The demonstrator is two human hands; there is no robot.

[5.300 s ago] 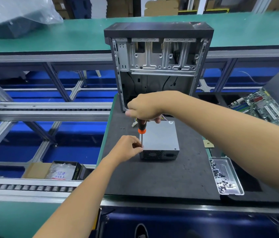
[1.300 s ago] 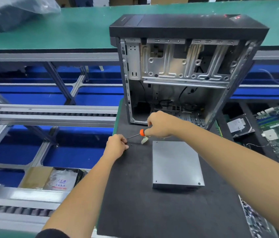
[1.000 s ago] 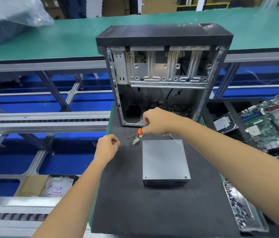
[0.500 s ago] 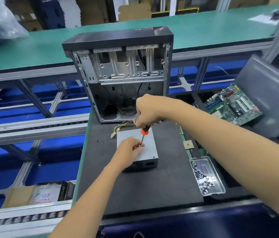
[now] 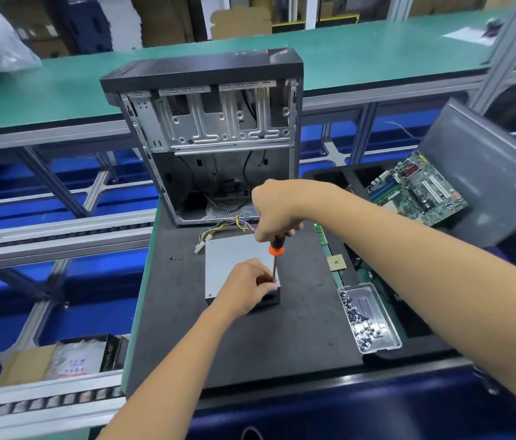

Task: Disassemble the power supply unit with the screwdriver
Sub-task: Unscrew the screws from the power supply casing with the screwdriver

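Note:
A grey power supply unit [image 5: 231, 258] lies flat on the black mat [image 5: 250, 344], its coloured wires [image 5: 218, 225] trailing toward the open case. My right hand [image 5: 277, 214] grips the black-and-orange handle of the screwdriver [image 5: 275, 249], which stands nearly upright with its tip at the unit's near right corner. My left hand [image 5: 245, 289] rests on that corner, its fingers curled around the shaft by the tip. The screw under the tip is hidden.
An open computer case [image 5: 215, 138] stands behind the unit. Two loose screws [image 5: 175, 258] lie on the mat to the left. A clear tray of screws [image 5: 367, 315], a CPU chip [image 5: 336, 262], a motherboard [image 5: 418, 188] and a grey panel [image 5: 488, 173] sit on the right.
Both hands moved from the mat's left part, near the loose screws, onto the unit. The screwdriver swung upright with its tip at the near right corner, and my left hand closed around the shaft.

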